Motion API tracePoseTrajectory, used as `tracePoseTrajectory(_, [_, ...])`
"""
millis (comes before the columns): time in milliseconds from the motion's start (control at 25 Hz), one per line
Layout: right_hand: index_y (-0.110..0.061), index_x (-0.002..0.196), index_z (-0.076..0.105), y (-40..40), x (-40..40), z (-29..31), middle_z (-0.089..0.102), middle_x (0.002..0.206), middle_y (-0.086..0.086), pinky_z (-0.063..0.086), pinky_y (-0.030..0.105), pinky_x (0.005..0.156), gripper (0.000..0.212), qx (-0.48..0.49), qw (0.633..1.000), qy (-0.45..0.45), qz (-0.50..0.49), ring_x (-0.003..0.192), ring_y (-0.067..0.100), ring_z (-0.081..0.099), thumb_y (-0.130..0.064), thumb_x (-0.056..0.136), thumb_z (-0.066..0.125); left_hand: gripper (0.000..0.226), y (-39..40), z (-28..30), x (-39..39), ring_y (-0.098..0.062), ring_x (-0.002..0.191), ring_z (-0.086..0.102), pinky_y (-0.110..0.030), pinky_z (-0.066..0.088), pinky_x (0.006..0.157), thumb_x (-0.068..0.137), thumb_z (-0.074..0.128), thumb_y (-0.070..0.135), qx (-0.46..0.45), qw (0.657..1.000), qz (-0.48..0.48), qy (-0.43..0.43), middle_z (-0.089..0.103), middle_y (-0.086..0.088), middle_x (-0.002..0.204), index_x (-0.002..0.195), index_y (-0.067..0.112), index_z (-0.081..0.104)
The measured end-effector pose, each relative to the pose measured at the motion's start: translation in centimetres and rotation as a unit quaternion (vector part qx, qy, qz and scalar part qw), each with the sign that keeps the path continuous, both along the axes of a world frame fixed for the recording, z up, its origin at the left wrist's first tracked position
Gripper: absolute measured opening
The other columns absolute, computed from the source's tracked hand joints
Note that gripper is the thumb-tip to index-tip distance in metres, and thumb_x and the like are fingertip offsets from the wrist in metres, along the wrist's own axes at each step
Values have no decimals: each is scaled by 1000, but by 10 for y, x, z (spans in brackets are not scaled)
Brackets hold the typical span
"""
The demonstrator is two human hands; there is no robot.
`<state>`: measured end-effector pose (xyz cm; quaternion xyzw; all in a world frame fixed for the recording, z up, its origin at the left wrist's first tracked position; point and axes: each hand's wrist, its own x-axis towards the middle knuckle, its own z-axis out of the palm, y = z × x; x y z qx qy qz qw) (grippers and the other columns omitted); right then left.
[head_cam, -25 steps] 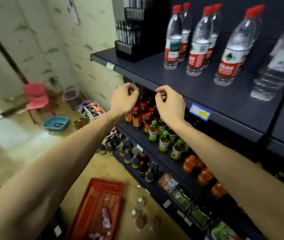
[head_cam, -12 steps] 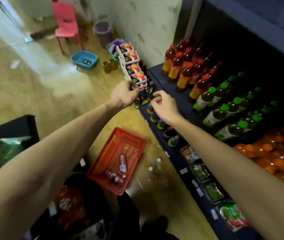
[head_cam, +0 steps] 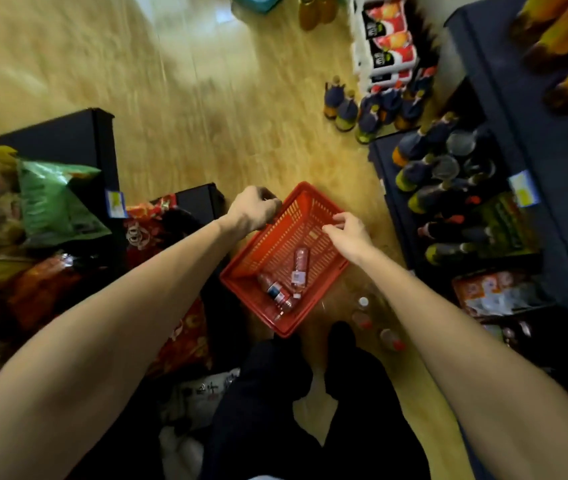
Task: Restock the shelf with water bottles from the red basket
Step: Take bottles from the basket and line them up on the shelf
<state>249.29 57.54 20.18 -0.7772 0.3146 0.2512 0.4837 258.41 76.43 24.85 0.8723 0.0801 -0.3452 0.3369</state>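
Note:
The red basket (head_cam: 261, 258) sits on the wooden floor right in front of my feet. Two water bottles lie inside it: one with a red label (head_cam: 299, 268) and one with a blue and red label (head_cam: 277, 294). My left hand (head_cam: 254, 209) hovers over the basket's far left rim with its fingers curled and nothing in them. Over the right rim is my right hand (head_cam: 346, 235), fingers loosely curled and empty. Both hands are above the bottles, not touching them.
Several clear bottles (head_cam: 376, 323) stand on the floor to the right of the basket. The dark shelf unit (head_cam: 525, 140) with drink bottles runs along the right. Snack bags (head_cam: 53, 202) on a dark rack fill the left. My dark-trousered legs (head_cam: 296, 403) stand below the basket.
My view has swung down from the upper shelf to the floor. Both hands dropped from the shelf edge to just over the red basket, still empty.

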Motion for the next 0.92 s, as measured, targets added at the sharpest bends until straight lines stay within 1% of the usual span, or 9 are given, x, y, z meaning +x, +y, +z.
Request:
tracePoseTrajectory(120, [-12,136,57,14,14,-71,66,128,8,49,38,104,48,19,999,37,-19,120,27,62,-33,94,67,24,11,-80,-2,-29,77,75,-41,62,73,93,61,28,9,998,57,24,77,-9,86,101,8,72])
tracePoseTrajectory(200, [-12,135,57,23,19,-120,66,128,10,53,44,101,51,39,997,56,-34,116,29,65,-35,90,68,24,19,-129,-7,-27,69,70,-43,62,72,88,63,31,17,995,93,45,74,-8,79,95,9,71])
tracePoseTrajectory(320, [-12,136,56,33,26,-188,67,125,13,54,50,100,58,55,994,78,-45,115,31,66,-38,85,66,18,35,-193,-11,-26,76,72,-43,61,76,85,63,35,19,989,132,69,71,-4,80,84,17,62])
tracePoseTrajectory(440, [-10,129,60,41,32,-254,70,120,17,55,50,99,64,53,992,89,-72,111,34,68,-43,74,65,19,47,-256,-17,-29,83,73,-44,62,82,85,65,35,27,978,183,98,72,-7,85,83,17,60])
tracePoseTrajectory(520, [-8,120,64,48,33,-305,73,111,18,57,50,95,59,48,991,100,-79,104,36,70,-44,73,65,26,54,-302,-26,-31,92,73,-42,60,88,81,67,37,38,971,213,102,74,-11,101,93,15,63])
tracePoseTrajectory(640, [-6,102,69,53,28,-397,69,92,13,59,48,90,57,28,988,132,-71,90,34,69,-52,68,65,45,62,-358,-41,-25,105,65,-29,47,87,87,66,39,79,971,206,98,67,-4,115,123,12,59])
tracePoseTrajectory(720, [-13,95,66,58,26,-435,68,91,15,58,46,89,60,26,988,143,-54,86,30,65,-60,59,64,53,69,-390,-52,-28,113,64,-30,47,90,87,66,40,83,966,220,107,67,-7,124,129,10,57])
tracePoseTrajectory(800, [-6,109,70,68,30,-451,71,106,23,56,45,92,60,24,987,159,-32,94,31,67,-54,72,70,60,77,-427,-60,-31,120,62,-34,49,98,86,67,41,89,961,234,117,64,-12,133,134,8,53])
tracePoseTrajectory(920, [4,127,62,76,38,-465,66,128,25,52,43,100,56,-6,987,160,-11,119,40,63,-39,92,67,72,84,-475,-65,-38,135,50,-42,42,112,90,65,40,108,950,266,127,49,-19,148,147,4,39])
